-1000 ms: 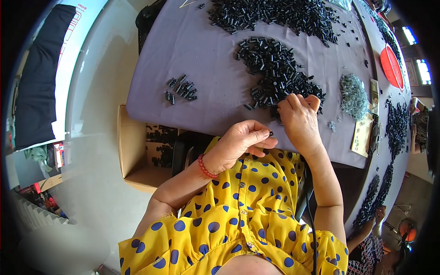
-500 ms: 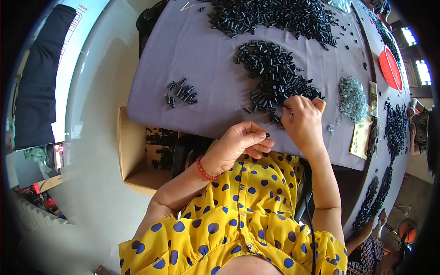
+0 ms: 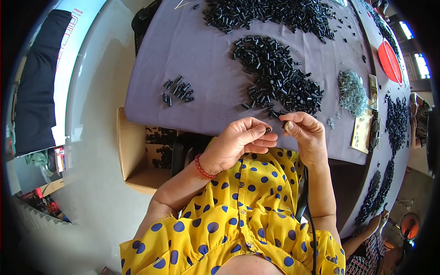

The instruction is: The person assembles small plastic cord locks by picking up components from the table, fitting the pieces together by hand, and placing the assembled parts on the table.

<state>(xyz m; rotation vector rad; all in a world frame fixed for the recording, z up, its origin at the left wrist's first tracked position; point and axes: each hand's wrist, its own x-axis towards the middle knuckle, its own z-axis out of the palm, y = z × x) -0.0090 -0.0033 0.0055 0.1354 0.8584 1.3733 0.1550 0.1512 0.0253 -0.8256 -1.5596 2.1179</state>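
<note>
Between the thumb and forefinger of my left hand is a small black cylindrical piece, its round end facing right. My right hand pinches another small black piece, mostly hidden by the fingertips. The two hands are close together but apart, just over the table's near edge. Right beyond them lies a heap of small black cylindrical pieces. A small group of longer black pieces rests on the cloth to the left.
A larger black heap covers the far side of the purple tablecloth. To the right are a pile of small clear-grey parts, eyeglasses and a red basket. Below left stands a cardboard box. Another person's hands are at lower right.
My right hand has come back from the near edge of the heap toward my left hand, with a small black piece in its fingers. My left hand has stayed nearly in place.
</note>
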